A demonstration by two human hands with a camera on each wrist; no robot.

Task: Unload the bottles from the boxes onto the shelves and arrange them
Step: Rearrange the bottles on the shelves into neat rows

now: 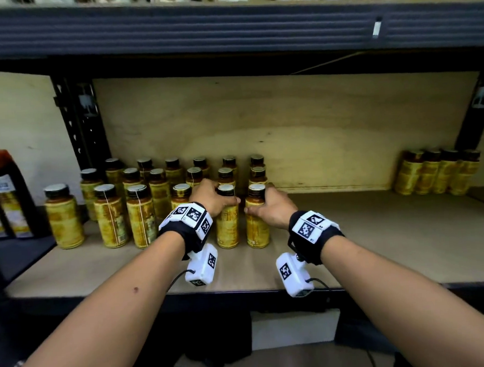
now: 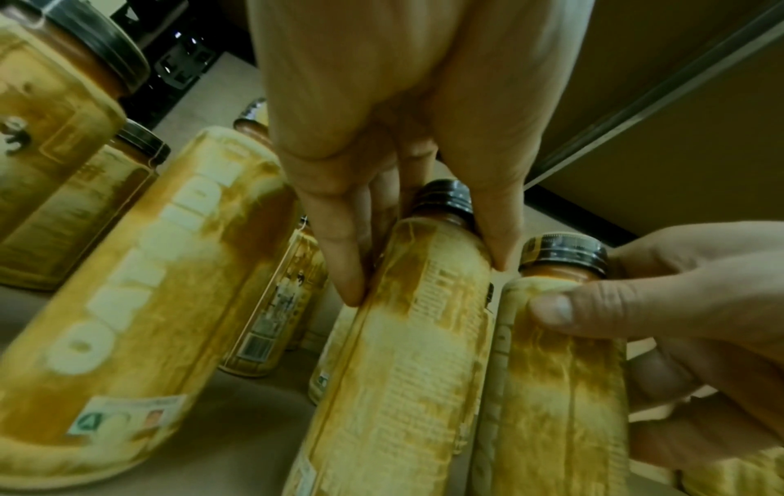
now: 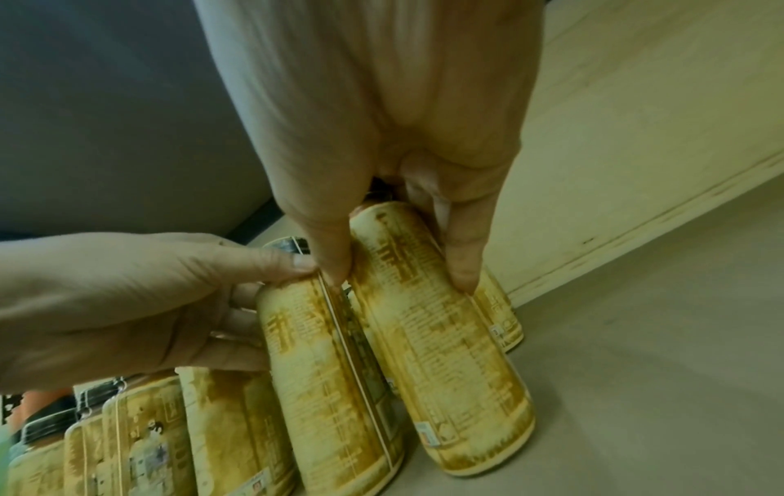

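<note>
Two yellow-labelled bottles with black caps stand upright side by side on the wooden shelf [image 1: 376, 233], at the right end of the front row. My left hand [image 1: 213, 197] grips the left bottle [image 1: 227, 225] round its shoulder from above. In the left wrist view, the left hand [image 2: 424, 275] pinches this bottle [image 2: 403, 352] between thumb and fingers. My right hand [image 1: 272, 204] grips the right bottle [image 1: 258, 227] in the same way. In the right wrist view, the right hand [image 3: 398, 275] clasps that bottle [image 3: 445, 369]. The two bottles nearly touch.
Several matching bottles [image 1: 141, 187] stand in rows behind and left of my hands. A few more bottles [image 1: 437, 172] are grouped at the shelf's far right. Dark packages [image 1: 5, 193] stand at far left beyond a black post [image 1: 80, 121]. An upper shelf beam [image 1: 228, 25] runs overhead.
</note>
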